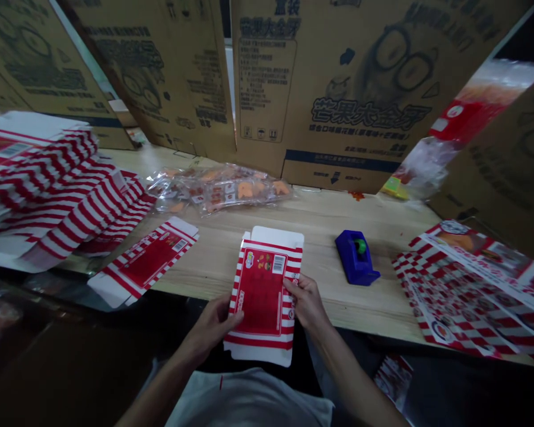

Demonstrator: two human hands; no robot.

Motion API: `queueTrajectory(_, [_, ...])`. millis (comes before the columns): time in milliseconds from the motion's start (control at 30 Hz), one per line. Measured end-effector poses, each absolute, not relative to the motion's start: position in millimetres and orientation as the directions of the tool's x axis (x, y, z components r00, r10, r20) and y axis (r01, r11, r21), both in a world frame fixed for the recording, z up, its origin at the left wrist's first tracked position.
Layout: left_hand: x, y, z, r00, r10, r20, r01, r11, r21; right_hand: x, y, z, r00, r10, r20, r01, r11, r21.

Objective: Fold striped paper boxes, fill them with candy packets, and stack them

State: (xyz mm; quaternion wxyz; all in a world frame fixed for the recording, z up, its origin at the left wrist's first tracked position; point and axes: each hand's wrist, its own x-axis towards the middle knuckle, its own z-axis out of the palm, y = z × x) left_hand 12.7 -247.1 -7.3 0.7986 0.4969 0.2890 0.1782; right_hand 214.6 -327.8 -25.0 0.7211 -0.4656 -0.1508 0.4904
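Striped carton — gripped sideways between left fingers and right fingers.

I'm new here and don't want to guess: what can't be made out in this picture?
In the head view:
Held box: back turned away, fine print too small.
Left hand and right hand: some fingers hidden behind the box.
Left stack: cut off by the left edge.
Right stack: cut off by the right edge.

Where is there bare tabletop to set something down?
Bare table lies between the loose carton and the held carton, and between the dispenser and the box behind it. It's crowded under the left stack, right stack and packets.
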Motion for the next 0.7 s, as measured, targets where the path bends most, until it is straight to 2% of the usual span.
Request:
queueTrajectory(167, [25,-229,-7,0.628,0.772,-0.095,-0.223,0.296,0.929,196,-358,-38,0.238,0.919,-0.315,-0.62,-0.106,-0.777])
queueTrajectory(267, [28,-226,-19,0.621,0.779,-0.08,-0.237,0.284,0.929,191,-368,-42,0.249,0.934,-0.254,-0.56,-0.075,-0.825])
queueTrajectory(400, [22,-229,-31,0.707,0.698,-0.115,-0.162,0.317,0.935,205,-364,-49,0.494,0.866,-0.075,-0.255,0.062,-0.965])
queueTrajectory(533, [16,-228,-37,0.783,0.61,-0.123,-0.097,0.315,0.944,224,-356,-59,0.524,0.845,0.109,0.089,0.074,-0.993])
queueTrajectory(600, [15,-225,-39,0.791,0.604,-0.097,-0.05,0.222,0.974,230,-355,-62,0.512,0.842,0.169,0.191,0.081,-0.978])
queueTrajectory(700, [18,-222,-41,0.735,0.678,0.014,0.039,-0.063,0.997,234,-358,-65,0.496,0.841,0.218,0.255,0.099,-0.962])
